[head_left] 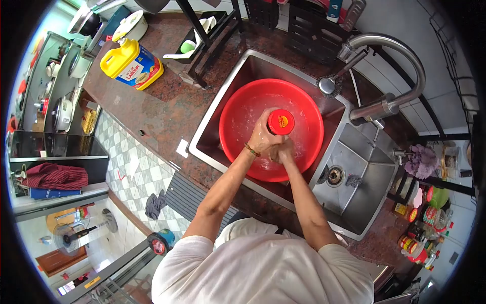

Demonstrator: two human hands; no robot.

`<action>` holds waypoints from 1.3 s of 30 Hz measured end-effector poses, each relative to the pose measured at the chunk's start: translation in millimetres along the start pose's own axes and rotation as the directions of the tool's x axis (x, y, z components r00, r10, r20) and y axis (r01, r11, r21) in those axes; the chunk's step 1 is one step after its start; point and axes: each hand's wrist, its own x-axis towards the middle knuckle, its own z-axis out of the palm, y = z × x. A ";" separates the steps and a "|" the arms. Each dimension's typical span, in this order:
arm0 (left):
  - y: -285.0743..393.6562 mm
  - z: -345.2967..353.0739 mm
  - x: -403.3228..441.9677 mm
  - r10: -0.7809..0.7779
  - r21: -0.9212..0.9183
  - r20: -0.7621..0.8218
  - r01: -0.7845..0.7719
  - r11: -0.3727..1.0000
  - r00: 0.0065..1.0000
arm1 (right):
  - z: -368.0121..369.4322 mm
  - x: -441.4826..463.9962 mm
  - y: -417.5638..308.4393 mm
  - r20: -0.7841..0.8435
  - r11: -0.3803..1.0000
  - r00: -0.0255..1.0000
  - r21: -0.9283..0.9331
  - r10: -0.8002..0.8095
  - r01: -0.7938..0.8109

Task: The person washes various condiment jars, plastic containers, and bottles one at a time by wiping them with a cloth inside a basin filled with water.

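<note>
My left hand (262, 133) is wrapped around a jar with a red lid (281, 122), which has a yellow emblem on top. Just below it, my right hand (282, 151) is closed close to the jar's lower side; what lies inside its fingers is hidden. Both hands are over a large red basin (229, 152) of cloudy, sudsy water. The basin sits in the left bowl of a steel double sink (205, 133). Most of the jar's body is hidden by the left hand and the lid.
A curved faucet (417, 76) rises behind the sink, beside the right bowl with its drain (335, 176). A yellow detergent jug (132, 65) stands on the brown counter (164, 119). A black rack (200, 61) is at the back; several jars (412, 245) crowd the right.
</note>
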 end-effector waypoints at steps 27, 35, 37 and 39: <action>135.5 270.9 -146.1 0.028 -0.050 0.427 -0.007 0.999 0.904 | -294.8 -339.4 127.8 -0.911 0.928 0.297 -0.340 -0.285 -0.151; 120.0 471.7 -189.1 0.199 -0.048 0.515 -0.203 0.978 0.834 | -454.9 -470.1 235.2 -0.940 0.812 -0.265 -0.022 -0.216 -0.584; 124.3 491.9 -188.3 0.208 -0.011 0.494 -0.233 0.972 0.844 | -477.4 -475.9 235.0 -0.954 0.776 -0.255 0.041 -0.156 -0.630; 110.6 505.6 -182.8 0.258 0.027 0.442 -0.300 0.954 0.859 | -492.3 -476.9 239.0 -0.976 0.774 -0.192 0.042 -0.103 -0.631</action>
